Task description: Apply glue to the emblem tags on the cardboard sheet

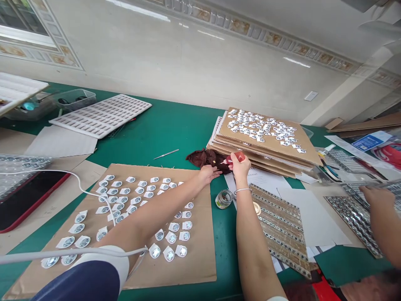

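My right hand [241, 169] is wrapped round a small red squeeze bottle [236, 157], tilted so its pale nozzle points left over a crumpled dark brown cloth [200, 158]. Beside the cloth, my left hand [207, 174] lies with its fingers stretched out to the right, at the cloth's near edge. Whether its fingertips press on the cloth I cannot tell. Below my hands stands a small glass jar [224, 199]. To the left, a cardboard sheet [200, 267] carries many round silvery pieces on white tabs, partly hidden by my left forearm.
A stack of cardboard sheets [269, 156] with similar pieces stands at the back right. Tweezers [166, 154] lie behind the cardboard. A white slotted tray [103, 115], a red-edged phone [34, 200] and a white cable [78, 184] are on the left. A co-worker's hand [380, 200] reaches in at right.
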{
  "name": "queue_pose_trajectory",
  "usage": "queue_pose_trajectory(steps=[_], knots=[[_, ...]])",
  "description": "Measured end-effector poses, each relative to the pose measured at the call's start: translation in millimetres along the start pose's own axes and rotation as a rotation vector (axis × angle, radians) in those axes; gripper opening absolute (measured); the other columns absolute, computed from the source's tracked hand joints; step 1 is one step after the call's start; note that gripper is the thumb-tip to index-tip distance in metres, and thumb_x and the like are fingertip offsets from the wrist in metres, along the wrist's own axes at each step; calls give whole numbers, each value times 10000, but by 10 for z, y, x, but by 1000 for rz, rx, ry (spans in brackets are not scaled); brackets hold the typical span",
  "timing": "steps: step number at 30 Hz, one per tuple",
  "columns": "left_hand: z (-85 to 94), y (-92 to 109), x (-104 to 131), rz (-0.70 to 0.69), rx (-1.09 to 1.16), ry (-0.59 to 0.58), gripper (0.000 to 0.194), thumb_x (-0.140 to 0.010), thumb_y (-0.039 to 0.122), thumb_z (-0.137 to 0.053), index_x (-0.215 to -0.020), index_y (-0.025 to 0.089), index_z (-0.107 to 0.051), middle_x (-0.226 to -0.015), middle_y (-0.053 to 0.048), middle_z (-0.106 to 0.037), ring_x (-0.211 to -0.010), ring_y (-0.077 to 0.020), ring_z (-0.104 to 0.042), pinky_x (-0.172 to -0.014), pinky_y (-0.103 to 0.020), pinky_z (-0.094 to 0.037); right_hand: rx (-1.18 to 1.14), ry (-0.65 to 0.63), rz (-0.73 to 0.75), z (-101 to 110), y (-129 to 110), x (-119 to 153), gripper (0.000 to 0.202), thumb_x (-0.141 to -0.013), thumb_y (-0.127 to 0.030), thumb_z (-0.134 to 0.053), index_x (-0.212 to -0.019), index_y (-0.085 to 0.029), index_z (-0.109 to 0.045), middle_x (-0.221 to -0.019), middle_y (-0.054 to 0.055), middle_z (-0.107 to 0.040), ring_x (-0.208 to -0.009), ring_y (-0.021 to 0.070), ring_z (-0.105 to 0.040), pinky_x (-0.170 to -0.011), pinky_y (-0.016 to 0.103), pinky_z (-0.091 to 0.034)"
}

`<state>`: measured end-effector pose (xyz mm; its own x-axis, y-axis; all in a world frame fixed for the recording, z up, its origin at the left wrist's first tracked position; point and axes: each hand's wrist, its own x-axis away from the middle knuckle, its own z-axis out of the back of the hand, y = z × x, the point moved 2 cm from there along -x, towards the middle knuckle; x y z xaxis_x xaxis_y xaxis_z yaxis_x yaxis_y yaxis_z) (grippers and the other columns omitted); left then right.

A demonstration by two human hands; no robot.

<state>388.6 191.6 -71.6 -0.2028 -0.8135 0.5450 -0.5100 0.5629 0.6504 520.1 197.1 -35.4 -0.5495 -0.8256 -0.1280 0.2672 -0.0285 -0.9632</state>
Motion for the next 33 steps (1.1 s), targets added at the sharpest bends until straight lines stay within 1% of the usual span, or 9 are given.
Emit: queue_pose_trajectory(steps=[7, 11, 14, 16, 17, 19, 22, 29, 33], knots=[[3, 3, 6, 2, -6, -4, 223, -803, 38, -572, -752, 158, -391, -738, -24, -589, -739, -192, -679, -721, -313, -524, 15, 12, 1, 16, -36, 3, 521, -656, -549, -632, -957, -125, -596, -644, 62, -649, -405, 155, -584, -357, 250, -462], [8, 17, 29, -6, -22, -12, 196, -807, 32, -564, -755, 150, -417, -734, -24, -584, -718, -185, -675, -717, -314, -521, 3, -3, 2, 30, -69, 22, 517, -650, -552, -637, -949, -133, -595, -638, 60, -654, -398, 161, -583, -356, 260, -470], [15, 30, 53, 0, -48, -23, 116, -830, 42, -539, -796, 128, -467, -760, -34, -596, -704, -159, -657, -692, -297, -519, -11, -22, 3, 22, -78, 34, 499, -646, -547, -642, -927, -138, -598, -616, 54, -652, -402, 170, -589, -351, 265, -470], [16, 39, 70, 10, -71, -43, 25, -852, 84, -531, -858, 105, -519, -801, -38, -609, -714, -138, -637, -672, -281, -520, -23, -32, -3, 10, -73, 38, 487, -636, -541, -651, -903, -137, -602, -583, 44, -644, -393, 171, -585, -342, 264, -466], [14, 42, 77, 14, -82, -55, 39, -863, 116, -530, -896, 97, -540, -827, -38, -614, -726, -131, -628, -668, -277, -521, -30, -36, -9, 5, -68, 40, 482, -633, -538, -653, -893, -136, -602, -566, 38, -639, -387, 170, -580, -339, 264, -465], [7, 46, 81, 18, -102, -70, 130, -883, 189, -525, -967, 98, -565, -880, -41, -619, -752, -124, -614, -675, -280, -524, -49, -44, -21, -1, -60, 44, 465, -633, -534, -652, -870, -137, -599, -535, 25, -629, -376, 165, -572, -336, 263, -466], [-5, 44, 64, 15, -125, -56, 206, -895, 253, -515, -1034, 109, -563, -923, -47, -615, -771, -128, -608, -688, -297, -528, -81, -64, -30, 7, -64, 50, 426, -640, -522, -648, -832, -146, -591, -515, 14, -625, -372, 157, -565, -337, 256, -467], [-5, 59, 4, 25, -213, -1, 228, -889, 280, -527, -1029, 104, -563, -932, -54, -604, -771, -127, -599, -669, -286, -526, -92, -125, -19, 46, -139, 73, 384, -638, -498, -661, -804, -162, -575, -518, 4, -623, -369, 140, -551, -334, 238, -452], [-42, 58, -32, 21, -274, 21, 246, -887, 294, -529, -1045, 108, -560, -966, -62, -596, -798, -135, -595, -684, -296, -526, -67, -175, 38, 67, -197, 101, 417, -596, -468, -703, -860, -163, -597, -606, 17, -659, -443, 145, -582, -390, 243, -472]])
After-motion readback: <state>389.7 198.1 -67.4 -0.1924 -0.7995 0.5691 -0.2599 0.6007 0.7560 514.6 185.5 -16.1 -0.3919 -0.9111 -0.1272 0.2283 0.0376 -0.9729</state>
